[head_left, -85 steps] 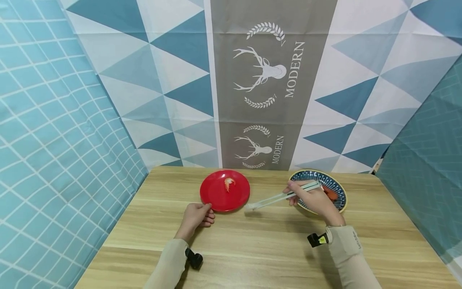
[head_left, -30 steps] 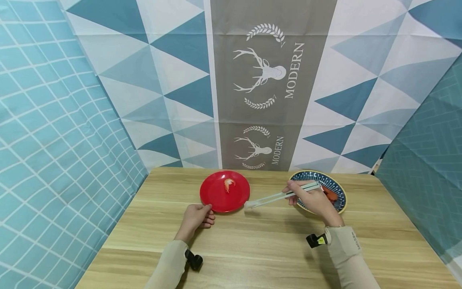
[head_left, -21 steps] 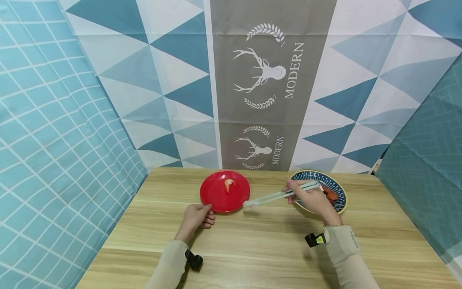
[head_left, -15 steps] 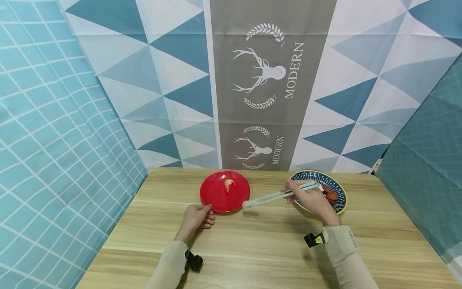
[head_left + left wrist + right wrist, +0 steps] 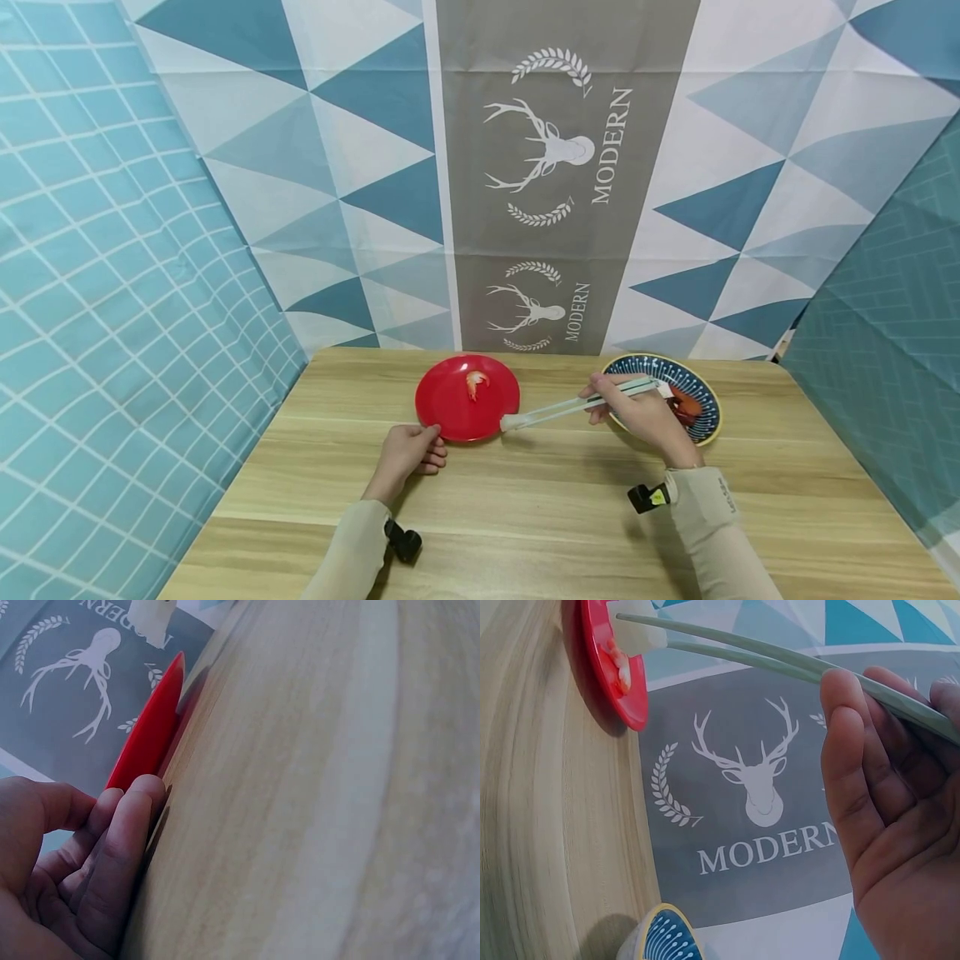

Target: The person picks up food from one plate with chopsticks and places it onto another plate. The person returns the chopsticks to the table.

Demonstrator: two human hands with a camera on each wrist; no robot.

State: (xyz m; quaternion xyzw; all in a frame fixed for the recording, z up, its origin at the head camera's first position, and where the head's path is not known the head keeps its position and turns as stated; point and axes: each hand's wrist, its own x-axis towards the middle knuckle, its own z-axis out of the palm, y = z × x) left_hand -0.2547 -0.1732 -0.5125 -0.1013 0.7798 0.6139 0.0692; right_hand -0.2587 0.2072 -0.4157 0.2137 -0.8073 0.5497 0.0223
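My left hand (image 5: 407, 454) pinches the near-left rim of a red plate (image 5: 442, 408); the left wrist view shows thumb and fingers at its edge. On the plate lies a small orange-and-white shrimp (image 5: 476, 383). My right hand (image 5: 645, 417) holds pale green chopsticks (image 5: 558, 410) pointing left. Between their tips is a whitish piece of food (image 5: 641, 635), its kind unclear, over the plate's right rim in the head view. Partly behind the right hand stands an oval bowl (image 5: 708, 392), blue-patterned with a yellow rim, holding reddish-brown pieces (image 5: 686, 405).
The wooden table (image 5: 517, 517) ends at a hanging cloth (image 5: 525, 167) with deer prints behind it. Blue grid cloth (image 5: 112, 292) covers the left side and teal cloth (image 5: 885, 333) the right. Black wrist cameras (image 5: 405, 540) are strapped to both sleeves.
My right hand and the chopsticks have moved slightly left, carrying the whitish piece from beside the plate to its right rim. The left hand and plate have stayed put.
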